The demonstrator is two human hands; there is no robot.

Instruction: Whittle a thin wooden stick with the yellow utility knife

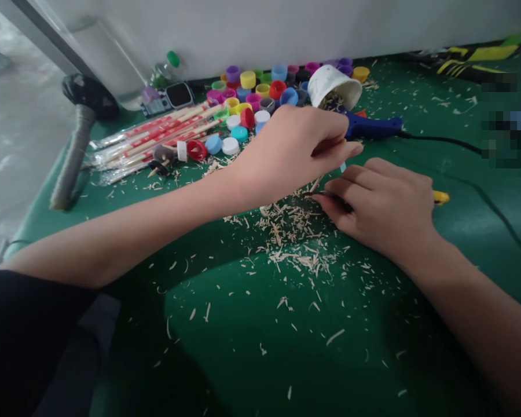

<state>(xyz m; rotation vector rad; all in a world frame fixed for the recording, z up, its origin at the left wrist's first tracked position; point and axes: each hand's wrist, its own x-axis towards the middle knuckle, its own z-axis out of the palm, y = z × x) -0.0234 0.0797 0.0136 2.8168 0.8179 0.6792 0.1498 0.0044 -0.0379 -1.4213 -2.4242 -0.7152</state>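
My left hand (293,150) reaches across the middle of the table, thumb and fingers pinched together. What it pinches is mostly hidden; a small pale-blue bit shows just under the fingertips. Close beside it on the right, my right hand (382,200) is wrapped round a utility knife (441,198). The knife's yellow end sticks out behind the hand and a dark, thin tip points left from between thumb and forefinger. Pale wood shavings (290,223) lie heaped below both hands. Behind my left fingers is a blue-handled tool (375,125) with a black cord.
Behind my left hand stand many coloured bottle caps (263,90) and a tipped white cup (334,87). Wrapped chopsticks (156,136) lie left, near a smartwatch (179,95) and a tape-wrapped hammer (76,145). Black-and-yellow tools (473,61) rest at the far right on the green tabletop (243,359).
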